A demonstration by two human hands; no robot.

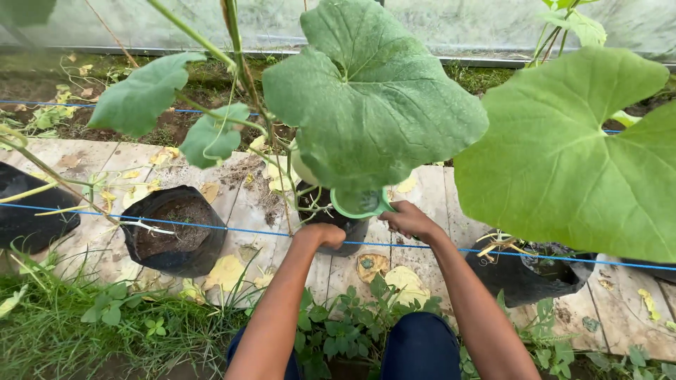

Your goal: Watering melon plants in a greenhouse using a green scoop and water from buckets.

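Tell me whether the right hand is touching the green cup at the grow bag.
Touching. The head view shows the right hand with its fingers closed on the rim of the green cup, no gap between them.

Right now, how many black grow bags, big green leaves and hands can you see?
Black grow bags: 4 (far left, left, middle at the hands, right)
Big green leaves: 4 ()
Hands: 2 (left hand, right hand)
Total: 10
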